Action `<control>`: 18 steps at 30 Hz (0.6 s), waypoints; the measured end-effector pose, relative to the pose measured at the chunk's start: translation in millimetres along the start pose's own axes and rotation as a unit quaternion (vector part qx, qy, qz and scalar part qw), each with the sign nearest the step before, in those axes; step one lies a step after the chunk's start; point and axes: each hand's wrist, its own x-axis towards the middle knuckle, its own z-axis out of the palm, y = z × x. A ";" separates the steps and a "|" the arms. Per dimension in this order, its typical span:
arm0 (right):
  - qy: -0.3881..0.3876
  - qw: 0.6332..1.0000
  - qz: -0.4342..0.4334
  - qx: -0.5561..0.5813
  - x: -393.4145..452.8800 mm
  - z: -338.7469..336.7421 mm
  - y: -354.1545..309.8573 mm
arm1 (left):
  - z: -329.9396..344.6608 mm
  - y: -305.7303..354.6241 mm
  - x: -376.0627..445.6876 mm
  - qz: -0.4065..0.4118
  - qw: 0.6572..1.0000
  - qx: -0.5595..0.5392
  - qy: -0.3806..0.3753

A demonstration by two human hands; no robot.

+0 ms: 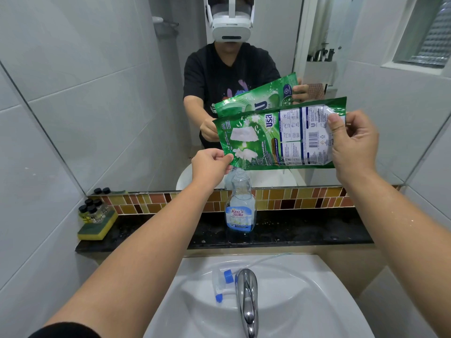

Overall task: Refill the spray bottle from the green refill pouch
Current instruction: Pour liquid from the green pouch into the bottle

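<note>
A green refill pouch (278, 137) is held sideways above a clear spray bottle (240, 203) with a blue label, which stands uncapped and upright on the black stone ledge (305, 230). My left hand (211, 164) pinches the pouch's lower left corner right over the bottle's open neck. My right hand (353, 145) grips the pouch's raised right end. The bottle's white and blue trigger sprayer head (223, 284), with its thin tube, lies in the white sink (305, 301) beside the tap.
A chrome tap (247, 298) rises at the sink's middle. Several small black-capped bottles (92, 211) sit on a yellow-green sponge (97, 228) at the ledge's left end. A mirror (122, 93) above a mosaic tile strip (305, 198) reflects a person wearing a headset.
</note>
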 end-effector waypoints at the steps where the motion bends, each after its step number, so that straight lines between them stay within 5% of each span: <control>1: -0.002 1.000 -0.001 0.000 -0.4 0.3 -0.3 | -0.1 0.1 -0.4 -0.001 1.000 -0.001 -0.001; 18: 0.003 0.999 -0.006 -0.047 2.4 -8.2 4.9 | 6.9 -1.3 1.4 -0.012 1.000 -0.021 -0.007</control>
